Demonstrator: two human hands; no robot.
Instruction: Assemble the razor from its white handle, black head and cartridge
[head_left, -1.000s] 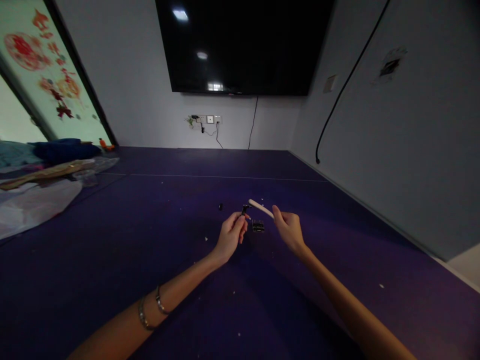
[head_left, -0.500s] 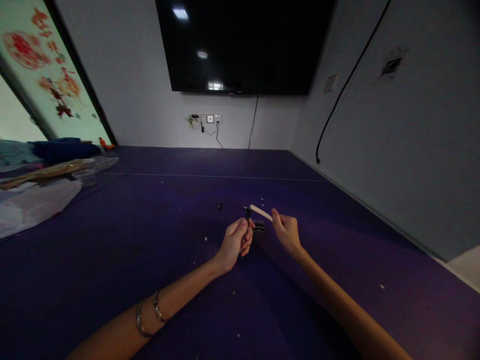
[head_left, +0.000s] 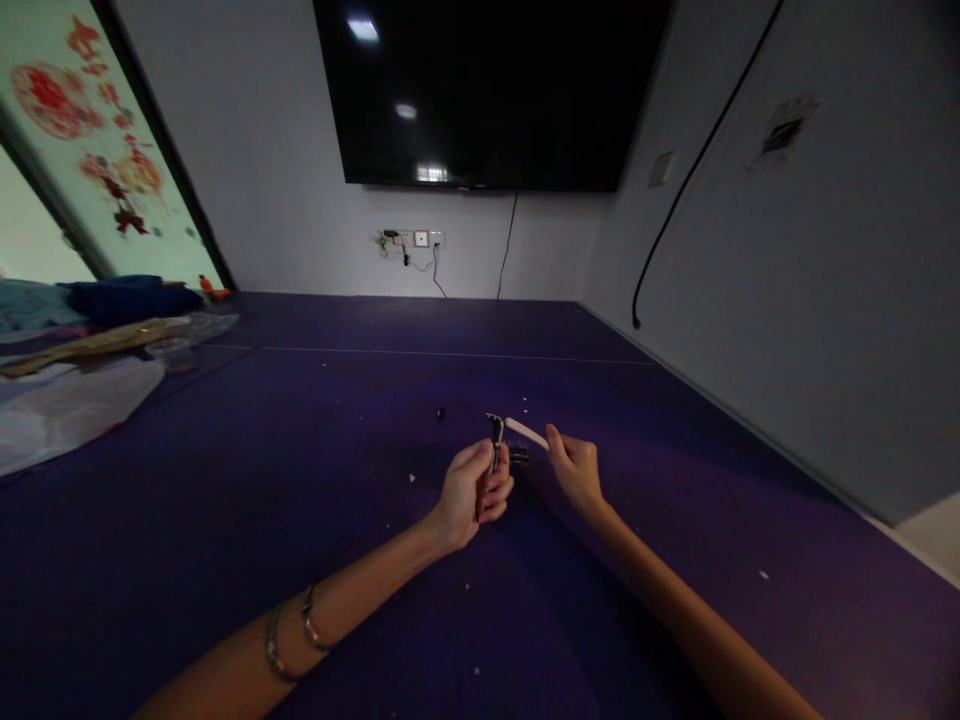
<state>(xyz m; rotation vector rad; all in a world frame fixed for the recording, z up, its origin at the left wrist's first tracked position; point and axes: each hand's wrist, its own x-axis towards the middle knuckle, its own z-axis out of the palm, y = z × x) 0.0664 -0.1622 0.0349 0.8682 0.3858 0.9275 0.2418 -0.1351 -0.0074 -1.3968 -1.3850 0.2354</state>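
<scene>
My left hand [head_left: 466, 490] is closed around the handle of a slim dark tool with an angled head [head_left: 496, 428]. Its exact kind is too small to make out. The tool stands nearly upright, head at the top. To its right, my right hand [head_left: 576, 468] pinches a pale stick with a rounded end [head_left: 526, 433]. The stick's tip points left, close to the tool's head; I cannot tell whether they touch. Behind my left fingers lies a small black object [head_left: 519, 455], partly hidden. Another small black piece [head_left: 441, 413] rests farther left.
The dark purple surface [head_left: 300, 520] carries scattered white bits. Cloth [head_left: 135, 300] and a whitish sheet [head_left: 82, 405] lie at the left. A wall with a television [head_left: 487, 90] and sockets [head_left: 420, 239] stands ahead; a black cable [head_left: 675, 195] hangs on the right.
My left hand has turned slightly, so more of the tool's handle shows. The pale stick's tip has shifted a little right and down, away from the tool's head.
</scene>
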